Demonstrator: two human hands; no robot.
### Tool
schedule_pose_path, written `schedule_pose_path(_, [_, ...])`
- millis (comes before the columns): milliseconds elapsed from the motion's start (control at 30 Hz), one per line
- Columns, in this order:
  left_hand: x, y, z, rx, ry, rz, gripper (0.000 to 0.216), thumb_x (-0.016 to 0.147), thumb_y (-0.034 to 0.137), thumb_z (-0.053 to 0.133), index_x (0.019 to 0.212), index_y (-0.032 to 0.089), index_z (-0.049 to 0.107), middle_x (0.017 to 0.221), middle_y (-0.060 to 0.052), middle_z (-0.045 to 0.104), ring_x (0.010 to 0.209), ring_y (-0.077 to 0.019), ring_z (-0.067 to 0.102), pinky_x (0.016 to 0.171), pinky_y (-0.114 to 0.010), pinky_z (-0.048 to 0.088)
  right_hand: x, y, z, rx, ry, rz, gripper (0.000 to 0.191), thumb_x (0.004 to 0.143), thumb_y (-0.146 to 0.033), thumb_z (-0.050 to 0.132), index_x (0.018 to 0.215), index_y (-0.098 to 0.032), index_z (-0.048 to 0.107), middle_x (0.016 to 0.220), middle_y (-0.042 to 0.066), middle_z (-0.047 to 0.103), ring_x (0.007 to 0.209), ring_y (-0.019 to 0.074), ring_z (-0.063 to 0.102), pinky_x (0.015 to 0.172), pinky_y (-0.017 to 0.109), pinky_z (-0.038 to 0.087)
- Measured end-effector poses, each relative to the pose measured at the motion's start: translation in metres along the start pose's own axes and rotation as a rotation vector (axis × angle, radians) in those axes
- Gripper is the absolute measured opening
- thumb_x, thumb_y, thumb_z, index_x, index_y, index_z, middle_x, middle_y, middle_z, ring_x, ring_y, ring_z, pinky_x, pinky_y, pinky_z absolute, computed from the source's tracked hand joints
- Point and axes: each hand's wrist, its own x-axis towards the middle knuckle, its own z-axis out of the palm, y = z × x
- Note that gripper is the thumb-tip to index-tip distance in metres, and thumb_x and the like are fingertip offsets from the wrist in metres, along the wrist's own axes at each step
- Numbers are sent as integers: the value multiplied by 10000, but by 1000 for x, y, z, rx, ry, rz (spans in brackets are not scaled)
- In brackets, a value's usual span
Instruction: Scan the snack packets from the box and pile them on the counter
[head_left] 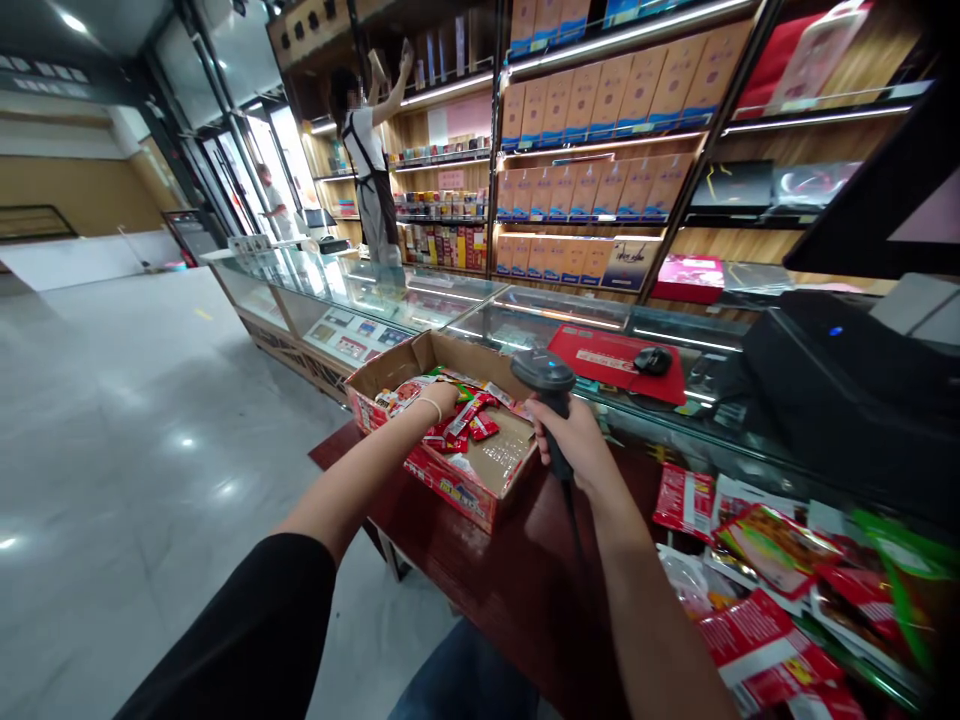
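Observation:
In my right hand [574, 440] I hold a black barcode scanner [546, 375] upright by its handle, fingers wrapped round it. A small blue light shows on top of its head, and its cord [576, 520] hangs down. My left hand [444, 398] reaches into an open cardboard box [450, 485], among red snack packets [484, 425]. A bit of green packaging [465, 393] lies right by its fingers, which are mostly hidden from me, so a grip cannot be made out. Bare cardboard shows at the box's right end.
The box stands on a dark red wooden table [480, 580]. Loose snack packets [772, 640] pile up at the right. Behind runs a glass counter [495, 315] with a red mat [600, 352], mouse [652, 360] and dark monitor [862, 190]. A person [367, 150] reaches up at the shelves.

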Motion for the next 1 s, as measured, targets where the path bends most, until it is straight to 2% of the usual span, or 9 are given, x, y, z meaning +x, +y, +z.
schedule_pose_path(200, [1,2,-2,-80,67,-73,142,734,220,652,801,106,705,961,-258,697,987,-367,654,884,-473,472,-4,-6,-1,43,37,-19,343,724,-460,724,905,-223,554,525,-79,509,356,97,459,287,208,420])
schedule_pose_path(433, [-2,-7,-9,-270,102,-99,78,704,256,661,690,184,636,744,-73,707,745,-222,666,752,-291,489,-10,-13,-9,78,79,-41,366,705,-455,731,910,-218,540,521,-92,509,355,86,449,286,188,404])
schedule_pose_path(533, [-9,-14,-13,-346,215,-157,133,827,287,542,784,178,605,777,-98,698,729,-225,659,710,-300,480,-13,-17,-15,110,91,-57,350,711,-439,732,902,-219,538,517,-98,504,359,80,443,295,180,402])
schedule_pose_path(667, [-19,-14,-25,-428,481,-191,212,941,302,356,989,185,526,931,-140,669,872,-248,653,782,-331,461,-19,-22,-25,153,125,-86,336,724,-432,733,901,-222,540,527,-94,506,363,76,431,295,175,391])
schedule_pose_path(733, [-22,-8,-35,-610,683,-161,184,944,328,372,991,203,498,914,-99,642,854,-222,636,785,-317,466,-23,-25,-32,160,142,-99,332,730,-426,733,911,-223,542,533,-91,504,367,76,431,297,174,388])
schedule_pose_path(800, [-25,2,-47,-954,825,-102,146,918,352,445,943,214,484,863,-40,603,766,-170,606,736,-284,487,-28,-27,-41,170,154,-105,336,728,-429,736,912,-225,542,533,-91,499,366,78,430,300,175,387])
schedule_pose_path(833, [-26,9,-53,-1153,831,-63,146,899,360,483,920,216,476,837,-12,582,715,-141,585,701,-264,495,-31,-27,-47,175,160,-107,341,726,-433,738,912,-226,541,534,-90,499,367,79,432,302,176,387])
schedule_pose_path(900, [-29,28,-65,-1499,733,27,174,869,370,540,889,218,459,790,30,549,630,-95,544,640,-228,500,-39,-30,-58,184,182,-106,357,716,-445,746,910,-229,539,536,-88,501,370,83,438,305,178,388])
schedule_pose_path(1000, [-40,66,-81,-1816,562,163,217,837,371,606,871,223,451,740,56,546,578,-68,535,594,-191,497,-53,-33,-80,189,238,-122,378,700,-453,759,913,-229,542,545,-86,508,377,84,443,310,181,394])
